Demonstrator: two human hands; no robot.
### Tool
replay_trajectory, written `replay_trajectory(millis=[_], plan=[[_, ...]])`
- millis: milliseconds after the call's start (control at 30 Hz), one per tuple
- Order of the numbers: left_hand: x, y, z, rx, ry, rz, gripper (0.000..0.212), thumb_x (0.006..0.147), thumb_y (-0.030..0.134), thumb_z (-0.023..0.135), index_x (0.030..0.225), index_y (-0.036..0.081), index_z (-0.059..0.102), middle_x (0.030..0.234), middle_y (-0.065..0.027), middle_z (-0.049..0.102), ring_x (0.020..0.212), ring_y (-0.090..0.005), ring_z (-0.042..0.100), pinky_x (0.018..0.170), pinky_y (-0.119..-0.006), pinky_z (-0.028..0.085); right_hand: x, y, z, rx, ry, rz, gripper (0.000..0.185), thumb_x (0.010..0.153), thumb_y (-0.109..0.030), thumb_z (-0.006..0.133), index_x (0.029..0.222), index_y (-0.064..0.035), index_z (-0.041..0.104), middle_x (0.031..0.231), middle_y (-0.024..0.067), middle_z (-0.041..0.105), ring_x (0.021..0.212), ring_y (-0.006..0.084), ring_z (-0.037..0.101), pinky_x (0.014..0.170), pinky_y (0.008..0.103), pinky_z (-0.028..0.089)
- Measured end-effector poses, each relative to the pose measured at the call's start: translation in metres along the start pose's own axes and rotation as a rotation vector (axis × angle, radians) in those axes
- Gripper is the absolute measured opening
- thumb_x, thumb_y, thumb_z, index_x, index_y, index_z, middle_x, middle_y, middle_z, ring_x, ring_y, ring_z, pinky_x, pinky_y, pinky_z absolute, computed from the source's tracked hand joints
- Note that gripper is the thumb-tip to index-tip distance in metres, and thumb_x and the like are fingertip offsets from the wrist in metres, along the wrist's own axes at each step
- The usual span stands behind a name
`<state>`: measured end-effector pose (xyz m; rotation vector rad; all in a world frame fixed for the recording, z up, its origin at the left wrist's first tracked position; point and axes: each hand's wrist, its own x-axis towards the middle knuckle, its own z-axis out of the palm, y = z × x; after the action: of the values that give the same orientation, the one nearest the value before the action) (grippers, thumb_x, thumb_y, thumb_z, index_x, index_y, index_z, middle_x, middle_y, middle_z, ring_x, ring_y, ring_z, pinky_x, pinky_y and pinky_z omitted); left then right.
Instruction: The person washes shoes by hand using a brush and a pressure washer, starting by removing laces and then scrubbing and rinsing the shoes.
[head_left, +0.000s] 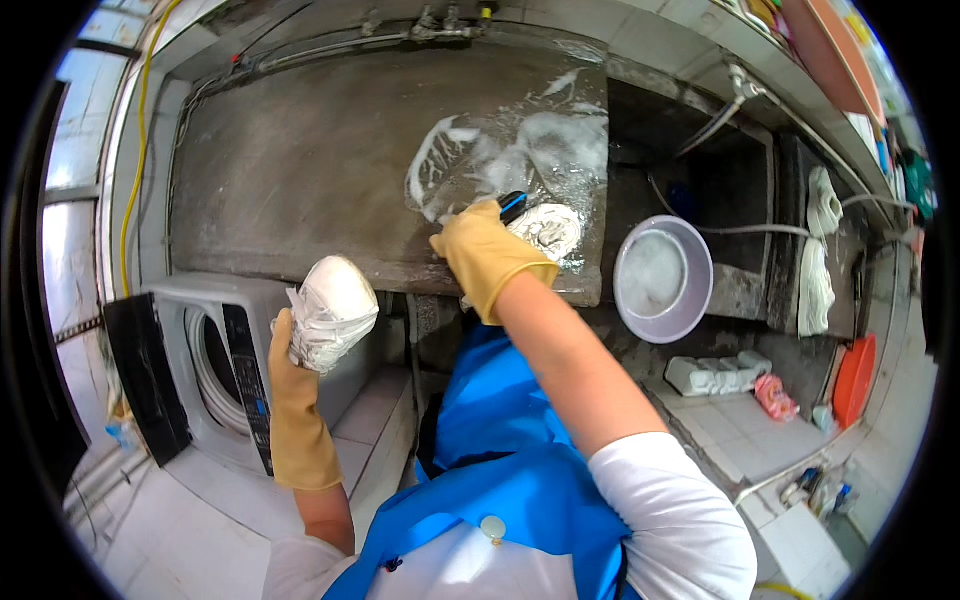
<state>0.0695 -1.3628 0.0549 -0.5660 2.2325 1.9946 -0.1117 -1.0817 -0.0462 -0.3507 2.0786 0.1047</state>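
My left hand (292, 390), in a tan rubber glove, grips a white shoe (337, 300) with its toe upward, off the front edge of the concrete slab (300, 165). Over the slab's front part, my right hand (484, 251) wears a matching glove. Its fingers are closed around a black handle with a blue stripe (514, 208); the hand hides the rest of that tool. Just right of it lies a coiled heap of white cord, perhaps shoelaces (553, 231), on the wet slab. Suds (517, 154) spread behind the right hand.
To the right, a pale purple basin (701, 300) holds foamy water beside a dark sink recess (720, 180). A washing machine (217, 300) with a raised dark lid (146, 382) stands left. Metal pipes and taps (427, 30) line the back wall. A red basin (855, 382) leans far right.
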Motion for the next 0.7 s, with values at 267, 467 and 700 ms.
replay_trajectory(millis=[267, 467, 700], plan=[[0.085, 0.025, 0.055, -0.357, -0.174, -0.276, 0.037, 0.112, 0.008, 0.053, 0.145, -0.009, 0.055, 0.138, -0.0133, 0.065, 0.123, -0.021, 0.065, 0.108, -0.036, 0.052, 0.04, 0.007, 0.02, 0.816, 0.249, 0.43, 0.029, 0.099, -0.033, 0.071, 0.125, -0.0229, 0.081, 0.131, 0.0088, 0.077, 0.122, 0.0295, 0.074, 0.095, 0.0393, 0.06], [0.13, 0.051, 0.126, -0.24, -0.452, -0.274, 0.045, 0.113, 0.029, 0.049, 0.14, -0.005, 0.063, 0.132, -0.016, 0.072, 0.119, -0.0254, 0.071, 0.103, -0.038, 0.056, -0.009, 0.068, 0.012, 1.262, 0.537, 0.285, 0.033, 0.092, -0.004, 0.073, 0.125, 0.0008, 0.072, 0.127, 0.0313, 0.071, 0.124, 0.0424, 0.069, 0.103, 0.0465, 0.057], [0.173, 0.06, 0.247, 0.057, -0.747, -0.306, 0.05, 0.1, 0.024, 0.069, 0.139, -0.006, 0.064, 0.127, -0.0163, 0.075, 0.113, -0.0245, 0.073, 0.099, -0.036, 0.056, -0.129, 0.17, 0.091, 1.54, 0.66, 0.462, 0.046, 0.096, -0.036, 0.073, 0.126, -0.0069, 0.053, 0.115, 0.0219, 0.072, 0.101, 0.0365, 0.072, 0.092, 0.047, 0.055]])
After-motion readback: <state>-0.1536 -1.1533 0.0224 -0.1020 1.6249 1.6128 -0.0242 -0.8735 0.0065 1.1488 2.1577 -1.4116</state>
